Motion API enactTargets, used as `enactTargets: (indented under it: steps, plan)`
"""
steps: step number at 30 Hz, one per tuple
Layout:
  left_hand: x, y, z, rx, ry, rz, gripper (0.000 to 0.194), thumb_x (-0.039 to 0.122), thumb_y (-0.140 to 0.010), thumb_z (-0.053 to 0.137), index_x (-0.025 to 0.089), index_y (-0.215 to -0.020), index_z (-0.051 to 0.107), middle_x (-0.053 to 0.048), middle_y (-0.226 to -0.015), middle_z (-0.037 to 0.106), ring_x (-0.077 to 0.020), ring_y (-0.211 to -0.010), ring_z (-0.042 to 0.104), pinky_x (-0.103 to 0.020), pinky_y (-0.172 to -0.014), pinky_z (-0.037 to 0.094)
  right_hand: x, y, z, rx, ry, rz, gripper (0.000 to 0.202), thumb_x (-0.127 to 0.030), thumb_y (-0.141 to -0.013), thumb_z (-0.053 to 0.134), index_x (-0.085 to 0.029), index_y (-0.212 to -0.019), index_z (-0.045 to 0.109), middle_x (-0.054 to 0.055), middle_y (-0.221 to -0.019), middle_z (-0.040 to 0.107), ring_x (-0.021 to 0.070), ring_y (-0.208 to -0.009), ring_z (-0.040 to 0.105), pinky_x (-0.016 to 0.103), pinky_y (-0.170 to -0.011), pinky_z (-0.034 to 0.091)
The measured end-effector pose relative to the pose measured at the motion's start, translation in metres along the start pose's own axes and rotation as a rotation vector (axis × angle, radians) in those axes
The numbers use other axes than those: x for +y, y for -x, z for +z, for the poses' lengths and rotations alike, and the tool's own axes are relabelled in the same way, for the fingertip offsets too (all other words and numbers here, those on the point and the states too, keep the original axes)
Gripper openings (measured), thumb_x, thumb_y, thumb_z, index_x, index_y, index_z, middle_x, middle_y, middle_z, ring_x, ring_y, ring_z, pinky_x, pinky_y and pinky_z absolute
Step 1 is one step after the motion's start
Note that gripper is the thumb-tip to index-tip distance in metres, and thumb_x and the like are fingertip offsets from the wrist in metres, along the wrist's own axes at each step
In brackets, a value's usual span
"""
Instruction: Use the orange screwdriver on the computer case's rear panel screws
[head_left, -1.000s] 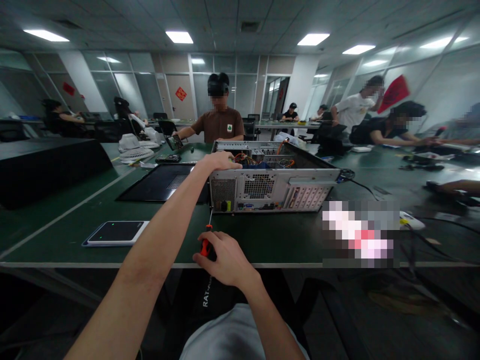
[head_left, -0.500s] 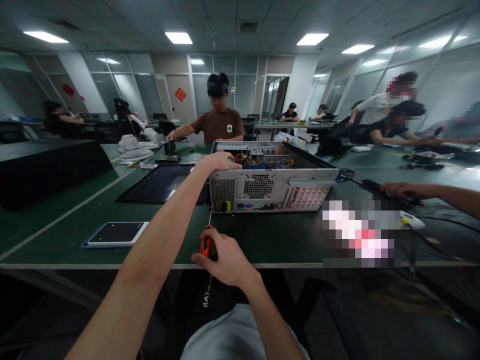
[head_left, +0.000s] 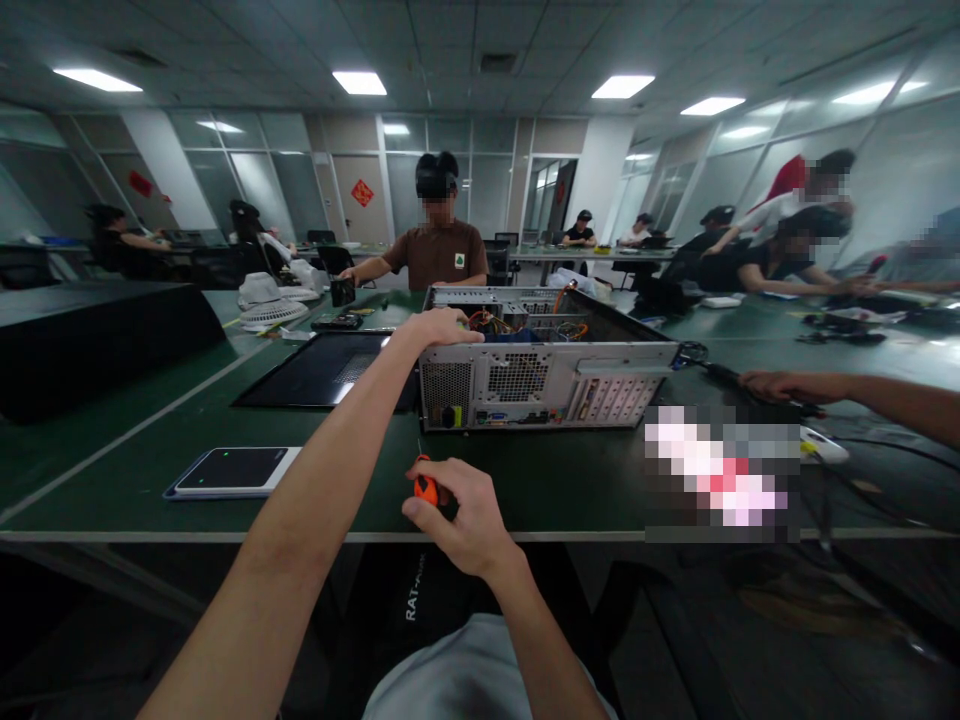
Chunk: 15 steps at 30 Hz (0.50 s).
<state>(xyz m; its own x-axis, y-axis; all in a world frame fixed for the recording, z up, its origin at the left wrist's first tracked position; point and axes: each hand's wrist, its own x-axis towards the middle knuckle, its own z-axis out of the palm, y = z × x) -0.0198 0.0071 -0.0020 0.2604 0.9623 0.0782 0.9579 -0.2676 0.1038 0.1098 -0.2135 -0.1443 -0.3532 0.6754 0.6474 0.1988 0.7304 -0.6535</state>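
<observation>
An opened desktop computer case (head_left: 555, 388) lies on the green table, its rear panel with vents and ports facing me. Over the case's upper left edge rests my left hand (head_left: 444, 328), gripping it; some fingertips are hidden inside. My right hand (head_left: 461, 505) is closed around the handle of an orange and black screwdriver (head_left: 426, 488). The thin shaft points away from me, its tip short of the case's lower left corner and apart from it. Coloured wires (head_left: 499, 325) show inside the case.
A black side panel (head_left: 315, 370) lies left of the case. Nearer is a white device with a dark top (head_left: 240, 470). A white fan (head_left: 270, 312) stands further back. Opposite, a person (head_left: 436, 250) works; another person's hand (head_left: 776, 385) holds something dark at right, near cables.
My right hand has drawn the screwdriver back from the case's lower left corner and slightly right. My left hand stays on the case. The other person's hand at right has shifted left.
</observation>
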Motion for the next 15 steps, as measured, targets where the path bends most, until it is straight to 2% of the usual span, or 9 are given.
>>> enactTargets:
  steps: [7, 15]
  plan:
    - [0.005, 0.004, -0.001, 0.008, 0.004, -0.021, 0.084, 0.083, -0.082, 0.048, 0.029, -0.145, 0.056, -0.007, -0.150, 0.059, -0.0298, -0.131, 0.060, -0.038, -0.108, 0.047, -0.014, -0.016, -0.004, 0.208, -0.072, -0.095, 0.038, -0.049, -0.096, 0.062, -0.019, -0.116, 0.070, 0.003, -0.088, 0.063, 0.0166, -0.079, 0.060, 0.029, -0.075, 0.049]
    - [0.011, 0.010, -0.005, -0.002, -0.016, -0.037, 0.080, 0.078, -0.086, 0.049, 0.026, -0.147, 0.054, -0.008, -0.152, 0.057, -0.0309, -0.134, 0.057, -0.037, -0.109, 0.046, -0.017, -0.032, -0.001, 0.244, -0.094, -0.116, 0.035, -0.047, -0.097, 0.061, -0.019, -0.117, 0.069, 0.005, -0.095, 0.066, 0.0171, -0.082, 0.061, 0.030, -0.077, 0.051]
